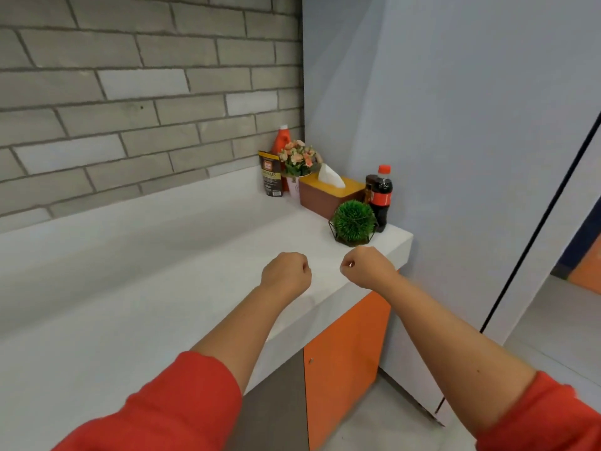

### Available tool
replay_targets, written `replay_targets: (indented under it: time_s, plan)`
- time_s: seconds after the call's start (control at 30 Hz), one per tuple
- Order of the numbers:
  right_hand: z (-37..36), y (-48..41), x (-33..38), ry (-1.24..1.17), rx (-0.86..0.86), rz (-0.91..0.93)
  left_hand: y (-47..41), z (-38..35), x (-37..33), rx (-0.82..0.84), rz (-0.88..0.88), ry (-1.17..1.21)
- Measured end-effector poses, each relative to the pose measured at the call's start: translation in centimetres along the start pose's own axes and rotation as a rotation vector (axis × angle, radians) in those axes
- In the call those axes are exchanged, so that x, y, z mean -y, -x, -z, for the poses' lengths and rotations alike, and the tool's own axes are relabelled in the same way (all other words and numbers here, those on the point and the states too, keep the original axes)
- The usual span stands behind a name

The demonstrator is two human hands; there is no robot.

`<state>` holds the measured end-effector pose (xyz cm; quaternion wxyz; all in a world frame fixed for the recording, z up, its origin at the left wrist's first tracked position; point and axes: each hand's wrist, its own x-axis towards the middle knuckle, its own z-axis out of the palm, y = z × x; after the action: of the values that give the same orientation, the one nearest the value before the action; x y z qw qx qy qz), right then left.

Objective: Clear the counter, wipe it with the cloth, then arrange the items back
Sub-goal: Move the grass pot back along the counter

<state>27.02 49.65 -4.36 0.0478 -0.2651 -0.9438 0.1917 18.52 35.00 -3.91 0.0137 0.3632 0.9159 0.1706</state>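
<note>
Over the near edge of the white worktop [162, 271] hover the left hand [286, 271] and the right hand [366, 266], each with fingers curled into a fist and holding nothing. No cloth is in view.

The things to clear crowd the far right corner. Nearest is a green ball plant [353, 222] in a thin wire frame. It is probably light and best lifted by the frame's base. Just behind it stands a cola bottle [382, 196], likely heavy if full and smooth, so grip it round the body. A dark jar [369, 185] is half hidden behind it. The tissue box [325, 196] looks stiff and wide and may need both hands. Farther back, the flower pot [297, 161] looks top-heavy, so hold the pot rather than the blooms. The coffee pouch [271, 175] is soft and should be pinched at its sides. The orange bottle [281, 141] stands hindmost.
</note>
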Motion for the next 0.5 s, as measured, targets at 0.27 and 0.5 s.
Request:
replay_targets:
  time_s: [0.27,0.5]
  plan:
    - [0.2,-5.2,-3.3,0.0,-0.043,-0.176,-7.7,-1.6,-1.1,0.036,-0.083,0.031]
    - [1.0,-9.3,-6.5,-0.112,-0.118,-0.267,-12.3,-3.9,-2.0,0.073,-0.079,0.097]
